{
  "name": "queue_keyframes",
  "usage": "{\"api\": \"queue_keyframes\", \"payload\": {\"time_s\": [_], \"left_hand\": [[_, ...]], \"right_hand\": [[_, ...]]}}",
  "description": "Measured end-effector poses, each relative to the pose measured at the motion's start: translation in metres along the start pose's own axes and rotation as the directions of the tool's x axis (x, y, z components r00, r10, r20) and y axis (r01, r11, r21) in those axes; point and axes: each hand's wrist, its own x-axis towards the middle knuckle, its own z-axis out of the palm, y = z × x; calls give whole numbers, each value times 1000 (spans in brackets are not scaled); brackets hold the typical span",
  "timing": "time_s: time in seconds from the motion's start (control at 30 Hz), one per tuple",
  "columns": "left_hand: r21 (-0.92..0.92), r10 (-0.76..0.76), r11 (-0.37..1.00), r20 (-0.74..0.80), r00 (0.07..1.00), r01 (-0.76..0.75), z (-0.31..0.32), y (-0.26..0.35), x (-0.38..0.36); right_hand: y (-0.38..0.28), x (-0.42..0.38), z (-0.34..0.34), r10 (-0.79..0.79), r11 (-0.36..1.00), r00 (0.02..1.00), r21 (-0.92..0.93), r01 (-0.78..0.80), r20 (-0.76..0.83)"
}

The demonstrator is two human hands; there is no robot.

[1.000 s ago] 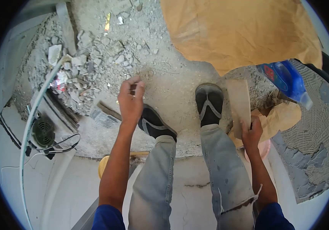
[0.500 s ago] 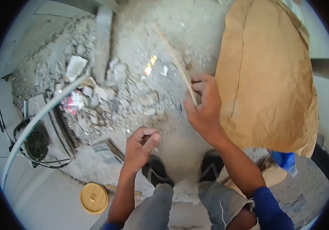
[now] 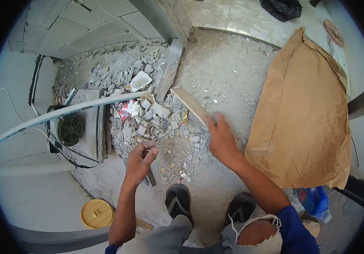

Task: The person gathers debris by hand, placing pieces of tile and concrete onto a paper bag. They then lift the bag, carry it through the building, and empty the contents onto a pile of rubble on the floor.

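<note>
My right hand (image 3: 224, 142) grips the near end of a flat, pale brown strip (image 3: 190, 104), thin like a wood slat. The strip slants away to the upper left over the rubble. Its far tip is beside the lower end of a grey board (image 3: 170, 70). My left hand (image 3: 141, 160) hangs over the near side of the rubble pile (image 3: 148, 122), fingers curled toward the thumb. Anything in that pinch is too small or hidden to make out.
A pale pipe (image 3: 84, 104) arches over the left side, above a green motor-like machine (image 3: 71, 130) and stacked boards (image 3: 89, 127). A brown paper sack (image 3: 305, 114) lies to the right, with a blue bottle (image 3: 314, 202) below it. A yellow round lid (image 3: 97, 213) lies lower left.
The view has shifted, showing more of the wall and far floor. The strip in my right hand has turned to show its broad side and now points further left. My left hand stays curled.
</note>
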Motion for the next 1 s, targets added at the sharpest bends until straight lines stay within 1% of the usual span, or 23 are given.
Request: {"api": "queue_keyframes", "payload": {"time_s": [0.03, 0.13, 0.17, 0.2, 0.23, 0.27, 0.3, 0.33, 0.4, 0.5, 0.57, 0.6, 0.63, 0.67, 0.7, 0.8, 0.83, 0.9, 0.93, 0.97, 1.0], "left_hand": [[85, 15, 996, 35, 999, -18, 0, -5, -15], [90, -38, 996, 184, 982, 22, -5, -7, -66], [43, -24, 999, 157, 987, 17, -4, -23, -81], [-3, -14, 1000, 133, 991, 14, -4, -42, -96], [-14, -54, 998, 119, 991, 56, -2, -56, -112], [-25, -100, 994, 101, 990, 103, 0, -70, -130], [-45, -153, 986, 134, 979, 160, 3, -83, -149], [-60, -204, 975, 167, 965, 216, 7, -93, -166], [-119, -304, 925, 341, 890, 362, 11, -92, -198], [-64, -333, 903, 521, 786, 425, 7, -83, -219], [-85, -290, 923, 483, 826, 374, 8, -83, -230], [-99, -266, 931, 471, 841, 350, 13, -84, -233], [-188, -231, 906, 530, 816, 379, 14, -95, -237], [-265, -192, 873, 583, 789, 408, 11, -111, -243], [-332, -152, 835, 627, 764, 439, 8, -119, -245], [-187, -293, 860, 581, 759, 475, 2, -72, -243], [-131, -239, 907, 625, 743, 401, 3, -70, -239], [-43, -151, 966, 706, 692, 254, 4, -78, -240], [-19, -144, 971, 744, 652, 237, 3, -75, -243], [3, -134, 977, 782, 609, 211, -1, -71, -242], [18, -120, 983, 817, 564, 183, -3, -72, -241]], "right_hand": [[-8, -10, 3, -1, 998, 999, 67, -2, 45], [0, -3, -21, -34, 975, 998, 216, 46, -59], [9, 13, -36, -60, 973, 979, 206, 101, -195], [24, 37, -47, -22, 984, 965, 165, 67, -260], [42, 66, -55, 18, 991, 945, 131, 27, -327], [57, 98, -64, 30, 996, 935, 84, -1, -352], [66, 130, -71, 42, 999, 923, 41, -28, -382], [70, 157, -69, 66, 998, 932, 22, -62, -357], [71, 192, -61, 128, 990, 945, -19, -140, -300], [33, 175, -29, 130, 990, 974, -39, -139, -187], [24, 132, -6, 116, 991, 991, 75, -110, -70], [18, 102, 1, 39, 998, 998, 41, -37, -45], [11, 73, 4, -35, 999, 999, 8, 35, -25], [5, 48, 3, -50, 999, 998, 22, 49, 45], [3, 25, 0, -112, 992, 992, 60, 108, 62], [9, 14, -17, -97, 987, 995, 129, 97, -6], [11, 20, -18, -80, 991, 993, 103, 89, -89], [18, 28, 0, -73, 995, 997, 60, 75, -30], [12, 29, 0, -76, 996, 997, 36, 76, -10], [2, 17, 1, -70, 998, 995, 7, 70, 68], [-3, 5, 5, -72, 997, 996, 18, 71, 62]]}}
